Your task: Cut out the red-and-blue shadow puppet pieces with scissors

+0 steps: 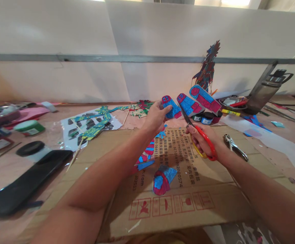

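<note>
Above the cardboard (209, 179), the left hand (159, 117) pinches painted paper (188, 104) with shapes seemingly uncut, the right hand (202, 139) grips scissors (187, 119), and cut pieces (162, 188) lie below.

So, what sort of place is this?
Probably a craft workspace: scissors, blue-and-magenta pieces and a flattened-looking sheet of printed cardboard suggest it.

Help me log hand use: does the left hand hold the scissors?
No, the right hand holds the scissors, while the left hand pinches a blue-and-pink cutout.
</note>
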The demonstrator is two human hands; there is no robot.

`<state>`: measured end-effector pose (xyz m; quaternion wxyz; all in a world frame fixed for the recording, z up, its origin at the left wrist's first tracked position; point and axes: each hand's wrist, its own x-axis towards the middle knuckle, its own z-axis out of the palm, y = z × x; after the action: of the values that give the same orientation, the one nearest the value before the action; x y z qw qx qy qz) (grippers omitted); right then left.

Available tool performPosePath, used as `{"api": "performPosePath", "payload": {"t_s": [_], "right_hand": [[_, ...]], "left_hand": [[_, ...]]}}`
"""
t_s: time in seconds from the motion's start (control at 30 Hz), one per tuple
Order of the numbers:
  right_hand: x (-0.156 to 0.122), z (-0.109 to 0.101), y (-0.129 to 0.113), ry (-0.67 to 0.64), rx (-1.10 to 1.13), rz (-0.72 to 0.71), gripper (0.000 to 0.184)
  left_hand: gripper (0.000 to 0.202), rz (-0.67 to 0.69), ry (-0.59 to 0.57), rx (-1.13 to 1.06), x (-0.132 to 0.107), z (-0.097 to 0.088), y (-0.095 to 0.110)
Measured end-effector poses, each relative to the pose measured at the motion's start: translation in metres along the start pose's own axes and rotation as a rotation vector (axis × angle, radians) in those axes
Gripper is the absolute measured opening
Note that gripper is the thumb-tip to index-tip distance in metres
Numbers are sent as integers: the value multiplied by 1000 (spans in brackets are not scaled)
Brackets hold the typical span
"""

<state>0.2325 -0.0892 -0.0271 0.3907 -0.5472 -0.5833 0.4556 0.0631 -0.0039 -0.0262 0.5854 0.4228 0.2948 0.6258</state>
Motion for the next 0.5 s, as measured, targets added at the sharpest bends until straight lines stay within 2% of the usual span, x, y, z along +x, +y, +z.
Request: {"api": "performPosePath", "payload": {"t_s": [0.13,0.5], "right_hand": [[0,1,-3,4,-2,36,50],[5,-4,10,-2,-86,-49,51]], "left_hand": [[14,-15,1,59,-1,0,1],[14,-43,-37,83,2,-1,-1]]}}
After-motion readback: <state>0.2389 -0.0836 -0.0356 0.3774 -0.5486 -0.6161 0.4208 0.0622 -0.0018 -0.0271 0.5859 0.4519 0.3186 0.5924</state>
